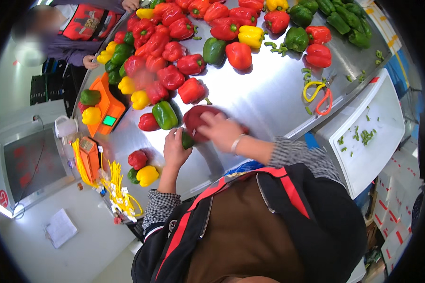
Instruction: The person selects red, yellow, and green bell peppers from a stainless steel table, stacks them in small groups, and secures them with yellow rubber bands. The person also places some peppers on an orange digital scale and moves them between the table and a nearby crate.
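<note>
My left hand (174, 150) is closed round a small dark green pepper (188, 140), which shows only in part beside the fingers. Over a dark red, rounded thing (191, 121) lies my right hand (222, 131). Motion smears that hand and the thing, so its kind and the grip stay unclear. Just beyond my left hand are a green bell pepper (165, 115) and a red one (148, 122). Nearer on the left, a red pepper (137, 160) and a yellow pepper (148, 176) sit with a green one (133, 177).
Many peppers cover the far part of the metal table (264, 101). An orange scale (109, 106) carries peppers at left, near yellow netting (118, 188). Scissors (318, 96) lie at right, beside a white bin (385, 127) holding stem scraps. A co-worker's hand (90, 62) rests at the far left edge.
</note>
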Demonstrator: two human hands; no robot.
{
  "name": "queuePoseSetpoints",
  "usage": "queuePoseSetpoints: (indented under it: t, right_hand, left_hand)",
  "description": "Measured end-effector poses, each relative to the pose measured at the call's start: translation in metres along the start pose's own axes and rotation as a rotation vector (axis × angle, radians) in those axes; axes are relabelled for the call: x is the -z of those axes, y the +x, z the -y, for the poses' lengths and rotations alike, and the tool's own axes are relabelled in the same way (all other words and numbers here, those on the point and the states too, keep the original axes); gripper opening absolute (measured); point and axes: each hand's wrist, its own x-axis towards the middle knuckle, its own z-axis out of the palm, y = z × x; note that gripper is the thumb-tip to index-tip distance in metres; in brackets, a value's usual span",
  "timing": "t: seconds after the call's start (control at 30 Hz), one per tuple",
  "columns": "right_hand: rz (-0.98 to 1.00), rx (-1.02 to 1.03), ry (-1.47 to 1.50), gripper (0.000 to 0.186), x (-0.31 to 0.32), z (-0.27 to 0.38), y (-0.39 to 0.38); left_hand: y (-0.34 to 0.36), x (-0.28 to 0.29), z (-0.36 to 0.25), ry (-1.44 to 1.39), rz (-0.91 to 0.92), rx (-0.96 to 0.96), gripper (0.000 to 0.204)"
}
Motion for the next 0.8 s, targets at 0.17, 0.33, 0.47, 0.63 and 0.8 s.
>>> queuePoseSetpoints:
  t: [0.17, 0.33, 0.47, 0.63, 0.8]
  right_hand:
    - [0.021, -0.009, -0.052, 0.03, -0.052, -0.026, 0.038]
    - [-0.298, -0.457, -0.086, 0.033, 0.02, -0.103, 0.011]
    - [-0.371, -0.585, -0.2, 0.042, 0.052, -0.155, -0.021]
    - [-0.393, -0.666, -0.2, 0.053, 0.072, -0.18, -0.046]
    - [-0.038, -0.38, 0.071, 0.053, 0.068, -0.132, -0.06]
  left_hand:
    - [0.052, 0.063, -0.007, 0.019, 0.097, -0.194, 0.079]
    - [0.191, 0.069, -0.072, -0.135, -0.282, -0.526, 0.07]
    - [0.286, 0.019, -0.133, -0.376, 0.012, -0.247, 0.088]
    - [0.285, -0.008, -0.186, -0.043, -0.071, -0.008, 0.081]
    - [0.286, -0.022, -0.116, 0.142, -0.248, -0.251, 0.057]
